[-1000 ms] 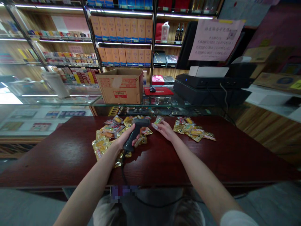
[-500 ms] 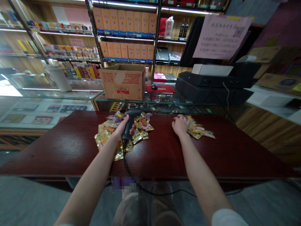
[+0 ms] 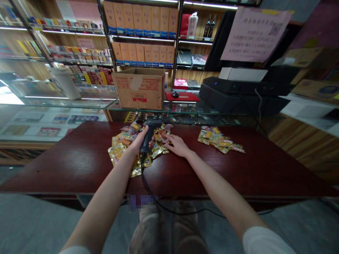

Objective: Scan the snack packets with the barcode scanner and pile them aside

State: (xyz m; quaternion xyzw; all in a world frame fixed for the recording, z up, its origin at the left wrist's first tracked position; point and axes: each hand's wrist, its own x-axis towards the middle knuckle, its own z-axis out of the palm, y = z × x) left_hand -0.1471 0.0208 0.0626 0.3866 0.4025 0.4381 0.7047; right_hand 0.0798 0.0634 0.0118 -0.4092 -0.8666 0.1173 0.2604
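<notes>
My left hand (image 3: 140, 139) is wrapped round the handle of a black barcode scanner (image 3: 148, 137), held over a heap of snack packets (image 3: 118, 150) in gold and clear wrappers. The scanner's black cable (image 3: 143, 176) hangs down past the table edge. At the right side of this heap is my right hand (image 3: 178, 145), its thumb and fingers apart, the fingertips touching a packet with brown contents (image 3: 162, 135). A smaller group of similar packets (image 3: 221, 141) lies farther right on the table. Part of the heap is hidden behind my left hand and the scanner.
The dark red wooden table (image 3: 71, 158) meets a glass display counter (image 3: 87, 106). An open cardboard box (image 3: 140, 90) and a mouse (image 3: 175, 94) on a red mat stand on the counter. A monitor (image 3: 217, 42) and black machine (image 3: 238, 91) are at right, with stocked shelves behind.
My right hand has moved left, from the smaller group of packets to the right side of the heap. My left hand still holds the barcode scanner. The view has shifted slightly.
</notes>
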